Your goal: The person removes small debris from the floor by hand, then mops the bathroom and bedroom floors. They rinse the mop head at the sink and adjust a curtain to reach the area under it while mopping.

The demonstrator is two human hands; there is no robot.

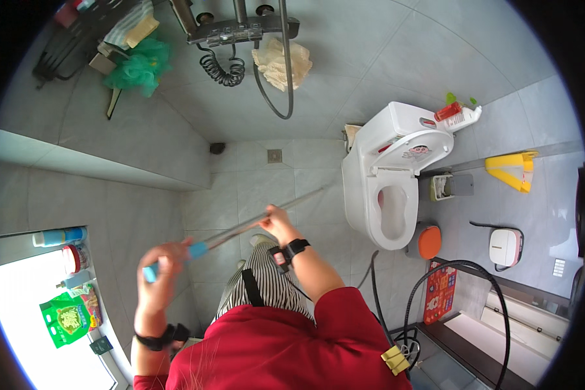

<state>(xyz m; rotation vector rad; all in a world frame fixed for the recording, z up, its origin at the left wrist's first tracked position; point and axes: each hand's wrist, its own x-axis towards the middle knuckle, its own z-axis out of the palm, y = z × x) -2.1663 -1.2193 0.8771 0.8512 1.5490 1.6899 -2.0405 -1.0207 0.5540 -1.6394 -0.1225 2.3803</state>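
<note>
My left hand [163, 265] is closed around the light-blue grip of a long, thin metal pole [241, 225]. Farther along the shaft, my right hand [275, 222] also grasps it. The pole slants over the grey tiled floor [317, 209], up and to the right toward the base of a white toilet [392, 214]. Its far end is blurred, and I cannot tell what it carries there. The toilet's lid [414, 148] and seat are different parts: the lid is raised, the seat is down. Each wrist wears a black strap.
A floor drain [274, 156] lies by the wall. Beside the toilet stand an orange-lidded bin [429, 242] and a small waste bin [441, 187]. A black hose [504, 312] loops at right. Shower fittings [243, 30] hang above. Bottles and a green bag [66, 317] line the left windowsill.
</note>
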